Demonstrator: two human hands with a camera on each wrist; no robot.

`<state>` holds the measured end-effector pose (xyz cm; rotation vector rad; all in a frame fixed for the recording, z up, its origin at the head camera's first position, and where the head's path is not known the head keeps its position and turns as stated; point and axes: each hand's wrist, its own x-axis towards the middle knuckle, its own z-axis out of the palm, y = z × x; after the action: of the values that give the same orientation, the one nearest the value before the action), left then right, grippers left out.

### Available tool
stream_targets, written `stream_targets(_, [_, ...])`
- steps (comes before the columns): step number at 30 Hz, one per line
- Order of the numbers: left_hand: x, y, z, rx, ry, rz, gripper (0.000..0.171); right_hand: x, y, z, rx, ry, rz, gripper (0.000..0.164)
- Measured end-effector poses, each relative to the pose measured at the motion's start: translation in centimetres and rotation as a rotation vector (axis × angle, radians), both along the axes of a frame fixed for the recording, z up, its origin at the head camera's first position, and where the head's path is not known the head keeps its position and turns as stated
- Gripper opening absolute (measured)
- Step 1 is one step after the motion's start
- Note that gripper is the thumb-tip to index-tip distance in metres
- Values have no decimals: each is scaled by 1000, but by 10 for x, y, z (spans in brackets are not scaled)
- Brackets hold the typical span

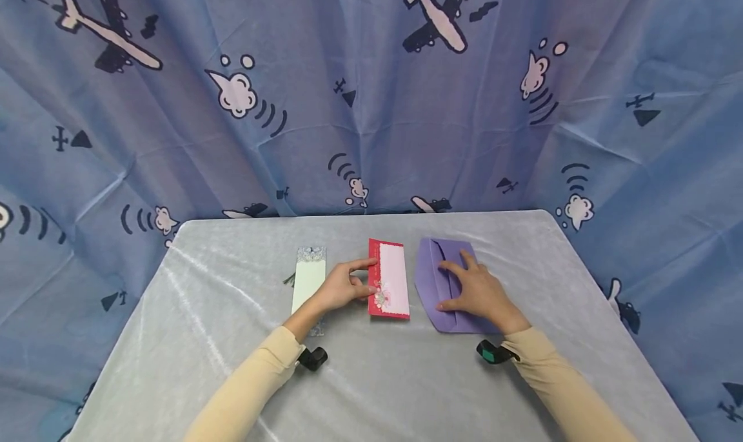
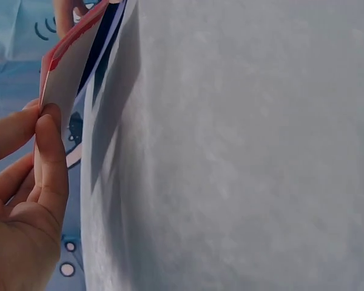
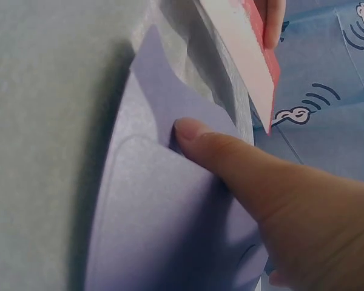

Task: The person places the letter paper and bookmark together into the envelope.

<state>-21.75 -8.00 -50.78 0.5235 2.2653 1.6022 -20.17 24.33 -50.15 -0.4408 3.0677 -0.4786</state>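
Left hand (image 1: 341, 286) pinches card (image 1: 394, 277) (bookmark (image 1: 310, 279): head view only)

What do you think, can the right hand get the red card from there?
Probably yes. The left hand holds only one side of the red card; the side facing the right hand looks free. That hand may need to leave the purple envelope first.

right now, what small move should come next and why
Probably ease the red card toward the purple envelope: the left hand holds the card beside it, and the right hand has its thumb at the envelope's pocket edge.
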Motion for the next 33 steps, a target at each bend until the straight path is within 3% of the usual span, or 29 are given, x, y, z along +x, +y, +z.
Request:
stream_targets(15, [-8,30,3,5,-10,-52,63,-1,-1,0,5,-14,-3,91])
stream_targets(33, [-21,55,5,-32,-21,-58,63,-3,-3,2,44,-22,2,91])
